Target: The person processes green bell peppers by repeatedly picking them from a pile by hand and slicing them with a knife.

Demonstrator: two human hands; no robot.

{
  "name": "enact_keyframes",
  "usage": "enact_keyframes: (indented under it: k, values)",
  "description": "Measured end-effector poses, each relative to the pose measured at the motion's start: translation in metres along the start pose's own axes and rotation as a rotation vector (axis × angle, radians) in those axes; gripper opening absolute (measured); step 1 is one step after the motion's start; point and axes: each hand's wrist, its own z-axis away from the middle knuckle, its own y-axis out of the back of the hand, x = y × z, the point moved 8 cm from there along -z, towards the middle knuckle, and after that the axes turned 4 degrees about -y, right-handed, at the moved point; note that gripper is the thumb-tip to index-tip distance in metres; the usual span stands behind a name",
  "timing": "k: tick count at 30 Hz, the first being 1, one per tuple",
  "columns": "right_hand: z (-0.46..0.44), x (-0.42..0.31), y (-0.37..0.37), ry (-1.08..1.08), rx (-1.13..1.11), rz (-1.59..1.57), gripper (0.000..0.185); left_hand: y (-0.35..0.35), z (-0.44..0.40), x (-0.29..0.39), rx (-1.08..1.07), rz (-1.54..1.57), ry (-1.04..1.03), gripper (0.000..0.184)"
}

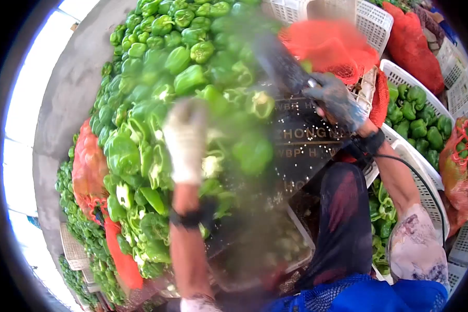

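Observation:
My left hand, in a white glove, is over the near side of a large heap of green bell peppers; motion smears its fingers. Several peppers around it are cut open, showing pale cores, and a blurred green pepper is just to its right. My right hand, in a grey-blue stained glove, is closed above the right edge of a black board with gold lettering and scattered white seeds. A small shiny metal bit shows at its fingers; the rest is hidden.
White plastic crates with green peppers stand on the right. A red mesh bag lies beyond the board, another red sack farther back. A filled mesh bag rests at left. A pale-rimmed tray is below the board.

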Motion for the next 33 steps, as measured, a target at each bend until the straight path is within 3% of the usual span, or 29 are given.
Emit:
enact_keyframes:
  k: [2,3,4,5,7,9,11,13,16,17,20,21,24,27,29,32,33]
  values:
    - [0.009,0.025,0.016,-0.040,0.002,0.003,0.042,-0.002,-0.079,-0.039,-0.028,-0.217,0.012,0.037]
    - [0.011,0.042,0.027,-0.006,0.027,0.062,0.041,-0.013,-0.115,-0.085,-0.108,-0.076,0.142,0.044]
    - [0.012,0.057,0.033,0.028,0.051,0.119,0.040,-0.025,-0.147,-0.117,-0.159,-0.157,0.201,0.047]
    - [0.030,0.045,0.029,-0.171,0.055,-0.053,0.041,-0.039,-0.186,-0.167,-0.288,-0.108,0.105,0.045]
    - [0.038,0.050,0.033,-0.215,0.064,-0.042,0.048,-0.066,-0.201,-0.205,-0.452,-0.096,0.108,0.043]
    - [0.042,0.057,0.031,-0.201,0.121,-0.088,0.050,-0.088,-0.194,-0.182,-0.508,-0.180,0.273,0.043]
    - [0.046,0.069,0.029,-0.228,0.192,-0.189,0.049,-0.102,-0.194,-0.174,-0.723,-0.279,0.074,0.046]
    - [0.045,0.070,0.028,-0.189,0.227,-0.302,0.048,-0.101,-0.180,-0.147,-0.841,-0.595,-0.361,0.047]
    - [0.046,0.064,0.030,-0.137,0.219,-0.311,0.043,-0.097,-0.160,-0.109,-0.797,-0.589,-0.480,0.049]
    - [0.046,0.063,0.029,-0.134,0.219,-0.304,0.042,-0.094,-0.167,-0.131,-0.820,-0.219,0.127,0.047]
    - [0.048,0.061,0.029,-0.111,0.240,-0.322,0.039,-0.097,-0.138,-0.095,-0.619,0.097,0.459,0.065]
    - [0.048,0.062,0.029,-0.110,0.246,-0.322,0.038,-0.102,-0.129,-0.088,-0.614,0.127,0.478,0.086]
    - [0.042,0.069,0.029,-0.107,0.234,-0.301,0.039,-0.122,-0.106,-0.047,-0.592,0.225,0.361,0.061]
    - [0.041,0.071,0.029,-0.111,0.235,-0.327,0.046,-0.134,-0.108,-0.017,-0.664,0.264,0.093,0.060]
    - [0.042,0.070,0.032,-0.143,0.253,-0.241,0.045,-0.138,-0.115,-0.028,-0.641,0.291,0.310,0.059]
    - [0.046,0.067,0.032,-0.164,0.313,-0.305,0.045,-0.121,-0.179,-0.085,-0.328,0.167,0.307,0.059]
    - [0.046,0.066,0.033,-0.161,0.307,-0.301,0.045,-0.129,-0.187,-0.098,-0.350,0.153,0.305,0.058]
